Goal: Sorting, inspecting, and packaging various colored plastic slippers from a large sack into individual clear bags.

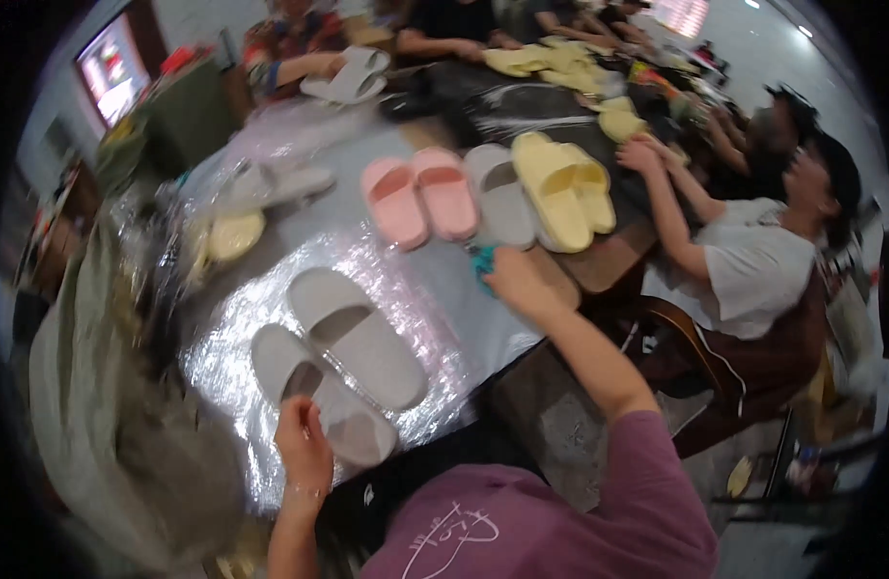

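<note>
A pair of grey slide slippers lies on clear plastic wrap near me. The larger-looking grey slipper (387,352) is on the right, and the other grey slipper (353,425) sits against it on the left. My left hand (305,452) is over the left slipper's edge, beside its strap, fingers loosely bent and a little apart, holding nothing visible. My right hand (514,280) is closed around a small teal object (483,265) with a dark tip; its kind is blurred. Just beyond it stand a pink pair of slippers (444,198), a grey slipper (502,198) and a yellow pair (555,198).
Plastic wrap (232,367) covers the table's near part. More grey and yellow slippers (234,234) lie at the left by crumpled plastic. A draped greenish cloth (116,415) hangs at the left. A seated co-worker (753,251) is at the right; others handle slippers across the table.
</note>
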{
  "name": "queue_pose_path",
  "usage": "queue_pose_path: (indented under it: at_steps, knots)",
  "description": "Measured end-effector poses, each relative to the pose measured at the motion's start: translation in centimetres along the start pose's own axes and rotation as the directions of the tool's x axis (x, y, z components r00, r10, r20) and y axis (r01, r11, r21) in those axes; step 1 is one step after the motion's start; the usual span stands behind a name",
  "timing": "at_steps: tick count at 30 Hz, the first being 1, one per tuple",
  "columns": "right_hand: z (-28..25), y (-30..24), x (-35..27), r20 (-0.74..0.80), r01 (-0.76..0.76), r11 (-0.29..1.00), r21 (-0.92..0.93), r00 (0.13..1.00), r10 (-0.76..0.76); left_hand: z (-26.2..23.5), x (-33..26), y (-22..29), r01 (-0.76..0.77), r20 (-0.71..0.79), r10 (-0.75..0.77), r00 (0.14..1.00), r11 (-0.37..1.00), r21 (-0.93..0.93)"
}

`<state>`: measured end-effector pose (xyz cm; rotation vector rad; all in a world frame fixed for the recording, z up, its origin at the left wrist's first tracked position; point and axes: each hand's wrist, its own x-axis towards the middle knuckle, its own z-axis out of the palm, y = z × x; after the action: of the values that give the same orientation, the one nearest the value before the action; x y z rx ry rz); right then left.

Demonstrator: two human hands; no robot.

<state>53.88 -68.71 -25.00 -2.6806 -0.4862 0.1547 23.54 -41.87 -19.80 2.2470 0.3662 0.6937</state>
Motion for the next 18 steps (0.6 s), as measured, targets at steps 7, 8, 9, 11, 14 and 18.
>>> queue_pose_path:
  at_steps: [7,8,9,11,14,18]
  knots:
    - [0.5,-1.7,-0.4,-0.205,0.255,0.935,-0.248,0.929,-0.308,0.8,-1.3,6.8,-0.006,0.161,0.039,0.986,0.98,-0.199]
    - [0.3,-2.2,-0.9,-0.287,0.386,0.883,-0.267,0.843,-0.455,1.4,-1.2,7.4,-0.095,0.159,0.136,0.978,0.966,-0.241]
    - [0.0,-3.9,-2.5,-0.452,0.653,0.749,-0.115,0.637,-0.624,1.6,-1.2,8.0,-0.105,0.164,0.149,0.975,0.963,-0.248]
    - [-2.5,-7.3,-7.8,-0.214,0.502,0.389,0.772,0.782,-0.585,2.5,-1.3,8.9,0.003,0.39,0.122,0.913,0.952,-0.305]
    - [-5.4,-8.2,-13.0,-0.027,0.331,0.232,0.914,0.623,-0.782,4.8,-1.7,9.7,-0.061,0.389,0.206,0.898,0.933,-0.354]
    - [-4.5,-2.5,-14.7,0.145,0.093,0.238,0.967,0.567,-0.811,7.4,-1.6,12.1,-0.039,0.467,0.222,0.856,0.928,-0.369]
